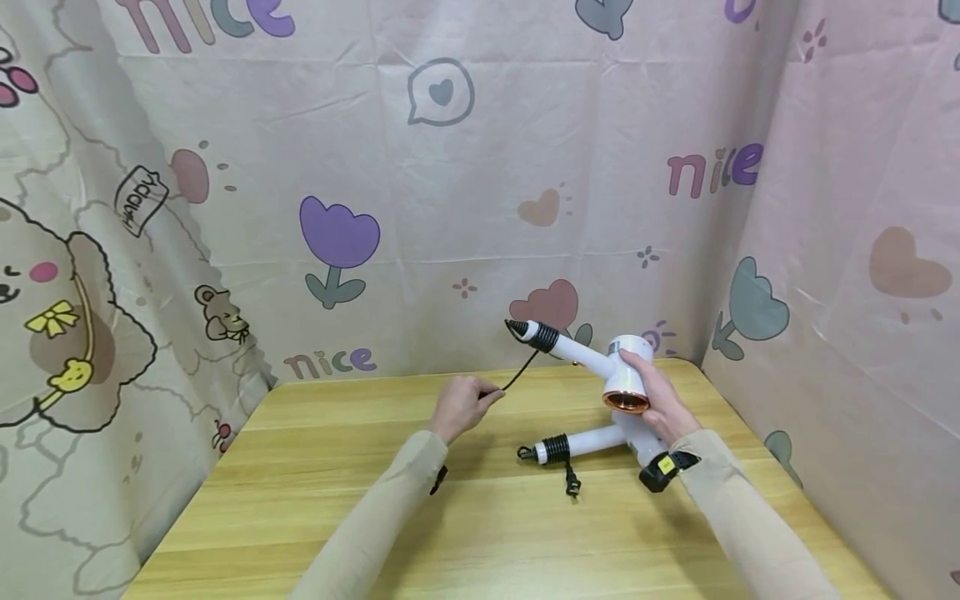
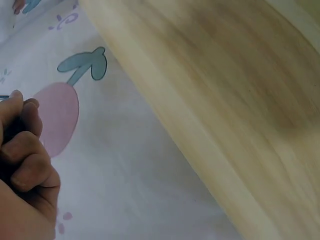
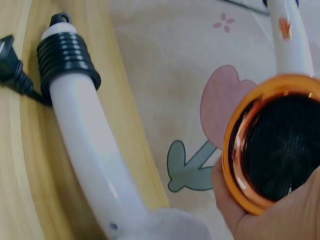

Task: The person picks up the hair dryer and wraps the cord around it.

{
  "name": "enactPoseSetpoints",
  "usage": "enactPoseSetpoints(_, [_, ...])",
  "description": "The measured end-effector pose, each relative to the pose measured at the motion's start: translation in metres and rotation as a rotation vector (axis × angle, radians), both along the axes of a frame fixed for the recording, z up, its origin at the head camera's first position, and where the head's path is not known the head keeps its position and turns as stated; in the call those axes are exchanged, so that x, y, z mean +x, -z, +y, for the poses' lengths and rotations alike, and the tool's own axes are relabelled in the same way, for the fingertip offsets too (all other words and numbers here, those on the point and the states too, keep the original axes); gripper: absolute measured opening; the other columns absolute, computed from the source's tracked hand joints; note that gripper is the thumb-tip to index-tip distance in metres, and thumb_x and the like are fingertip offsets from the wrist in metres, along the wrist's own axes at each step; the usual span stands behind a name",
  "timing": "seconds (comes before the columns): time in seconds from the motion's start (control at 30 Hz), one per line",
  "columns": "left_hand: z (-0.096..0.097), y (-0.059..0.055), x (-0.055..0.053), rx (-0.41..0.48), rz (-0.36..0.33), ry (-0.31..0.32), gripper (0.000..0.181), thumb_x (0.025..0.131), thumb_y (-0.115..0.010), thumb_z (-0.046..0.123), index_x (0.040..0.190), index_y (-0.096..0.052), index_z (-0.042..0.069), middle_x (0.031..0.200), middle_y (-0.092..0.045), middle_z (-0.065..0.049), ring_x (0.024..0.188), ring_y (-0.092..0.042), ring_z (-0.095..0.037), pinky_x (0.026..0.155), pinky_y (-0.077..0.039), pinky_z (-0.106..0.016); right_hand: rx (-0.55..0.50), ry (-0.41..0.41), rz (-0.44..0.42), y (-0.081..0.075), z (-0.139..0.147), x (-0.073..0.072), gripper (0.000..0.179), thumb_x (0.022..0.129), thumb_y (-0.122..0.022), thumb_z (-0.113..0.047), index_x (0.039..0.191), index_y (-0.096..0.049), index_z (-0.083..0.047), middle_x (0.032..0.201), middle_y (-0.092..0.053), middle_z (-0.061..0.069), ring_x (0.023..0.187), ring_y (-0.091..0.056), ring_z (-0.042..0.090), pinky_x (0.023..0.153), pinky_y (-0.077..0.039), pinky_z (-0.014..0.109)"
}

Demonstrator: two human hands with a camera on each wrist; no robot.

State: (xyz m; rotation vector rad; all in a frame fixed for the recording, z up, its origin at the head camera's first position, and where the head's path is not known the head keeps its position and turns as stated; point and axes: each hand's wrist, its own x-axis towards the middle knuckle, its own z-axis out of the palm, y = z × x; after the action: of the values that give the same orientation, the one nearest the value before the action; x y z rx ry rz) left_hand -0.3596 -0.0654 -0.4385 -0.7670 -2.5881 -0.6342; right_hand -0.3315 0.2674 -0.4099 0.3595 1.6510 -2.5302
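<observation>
My right hand (image 1: 663,396) grips the head of a white hair dryer (image 1: 628,367) with a copper-coloured rim, raised above the table. In the right wrist view that dryer's dark round end (image 3: 280,145) faces the camera. Black cord is wound around its handle end, which points left. My left hand (image 1: 463,407) pinches the loose length of this cord (image 1: 521,371); in the left wrist view its fingers (image 2: 30,160) are curled. Below lies a second white hair dryer (image 1: 596,440), its own cord coiled on the handle and its plug (image 1: 573,483) on the table.
The wooden table (image 1: 337,500) reaches back to a patterned curtain (image 1: 465,183), which also hangs along both sides. My right forearm passes close to the second dryer's head, partly covering it from the head camera.
</observation>
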Motion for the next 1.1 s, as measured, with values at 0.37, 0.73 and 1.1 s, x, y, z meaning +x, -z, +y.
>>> enactPoseSetpoints(0.37, [0.012, 0.004, 0.014, -0.030, 0.242, 0.152, 0.013, 0.092, -0.070, 0.022, 0.090, -0.080, 0.014, 0.085, -0.077, 0.000, 0.070, -0.071, -0.008, 0.065, -0.055, -0.020, 0.148, 0.244, -0.067, 0.001, -0.013, -0.005, 0.091, 0.079, -0.078, -0.051, 0.144, -0.030, -0.009, 0.112, -0.052, 0.002, 0.081, -0.061, 0.010, 0.076, -0.056, 0.027])
enactPoseSetpoints(0.73, [0.020, -0.001, 0.031, 0.061, 0.399, 0.246, 0.010, 0.088, -0.074, 0.020, 0.080, -0.073, 0.013, 0.074, -0.073, 0.003, 0.057, -0.063, -0.003, 0.054, -0.046, -0.010, 0.440, 0.331, 0.015, 0.008, -0.023, -0.002, 0.097, 0.079, -0.074, -0.059, 0.148, -0.031, -0.005, 0.126, -0.053, 0.010, 0.096, -0.059, 0.018, 0.083, -0.050, 0.029])
enactPoseSetpoints(1.1, [0.024, -0.017, 0.033, 0.339, 0.284, 0.248, 0.006, 0.087, -0.070, 0.003, 0.091, -0.075, 0.002, 0.078, -0.073, -0.006, 0.059, -0.062, -0.008, 0.055, -0.049, -0.013, 0.772, 0.367, 0.180, 0.009, -0.030, 0.004, 0.098, 0.077, -0.076, -0.059, 0.149, -0.031, -0.010, 0.130, -0.052, 0.018, 0.113, -0.054, 0.034, 0.095, -0.048, 0.046])
